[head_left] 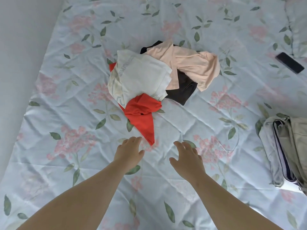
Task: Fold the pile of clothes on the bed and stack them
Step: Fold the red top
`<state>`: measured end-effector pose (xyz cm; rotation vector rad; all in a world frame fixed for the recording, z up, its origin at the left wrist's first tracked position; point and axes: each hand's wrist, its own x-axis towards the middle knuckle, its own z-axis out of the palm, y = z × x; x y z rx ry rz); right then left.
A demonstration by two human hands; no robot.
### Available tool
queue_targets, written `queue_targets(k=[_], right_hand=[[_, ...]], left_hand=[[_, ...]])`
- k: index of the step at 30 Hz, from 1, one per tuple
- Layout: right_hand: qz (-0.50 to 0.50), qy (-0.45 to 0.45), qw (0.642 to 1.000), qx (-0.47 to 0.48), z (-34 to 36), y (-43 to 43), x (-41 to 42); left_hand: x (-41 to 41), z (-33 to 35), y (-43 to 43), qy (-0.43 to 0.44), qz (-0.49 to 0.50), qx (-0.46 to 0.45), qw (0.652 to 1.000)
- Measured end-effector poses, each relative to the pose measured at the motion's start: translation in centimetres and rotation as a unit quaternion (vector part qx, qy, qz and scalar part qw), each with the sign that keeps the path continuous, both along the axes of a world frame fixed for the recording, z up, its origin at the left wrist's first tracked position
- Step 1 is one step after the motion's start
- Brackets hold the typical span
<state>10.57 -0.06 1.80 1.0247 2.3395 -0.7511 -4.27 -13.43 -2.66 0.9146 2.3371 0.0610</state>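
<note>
We've got both hands out over the bed (66, 97), left hand (128, 152) and right hand (187, 159) loosely spread and holding nothing, the left's fingertips just beside the tip of the red garment (141, 113). The pile of clothes (149, 75) sits mid-bed, well clear of every edge, with open bed all round it. At the right edge lies a folded stack (285, 150), and a dark flat object (289, 62) lies towards the far right corner.

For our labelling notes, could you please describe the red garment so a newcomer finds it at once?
On the floral bedsheet, find the loose pile of clothes at its middle. The red garment lies at the pile's near edge, partly under the white garment, its pointed end toward the left hand. It is the only bright red piece there.
</note>
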Motion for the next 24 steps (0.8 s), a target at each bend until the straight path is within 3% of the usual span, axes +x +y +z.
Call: queue_targets(k=[4, 8, 11, 13, 17, 24], right_hand=[[-0.003, -0.017, 1.0, -0.021, -4.2, 1.2, -0.5], [-0.011, -0.022, 0.999, -0.036, -7.5, 2.4, -0.2], [-0.026, -0.024, 0.998, -0.045, -8.9, 2.9, 0.4], [-0.035, -0.018, 0.998, -0.052, -9.3, 3.1, 0.9], [-0.07, 0.0, 0.995, -0.07, -8.6, 3.1, 2.1], [-0.086, 0.057, 0.991, -0.084, -2.0, 2.5, 3.0]], left_hand=[[-0.6, -4.8, 2.3, -0.126, 0.227, 0.053, 0.964], [-1.5, -9.0, 4.9, -0.216, 0.467, 0.097, 0.852], [-2.0, -10.9, 6.5, -0.223, 0.545, 0.139, 0.796], [-2.4, -11.3, 7.5, -0.226, 0.544, 0.157, 0.793], [-2.7, -9.8, 8.1, -0.134, 0.488, 0.182, 0.843], [-2.2, 0.5, 3.5, -0.051, 0.416, 0.298, 0.858]])
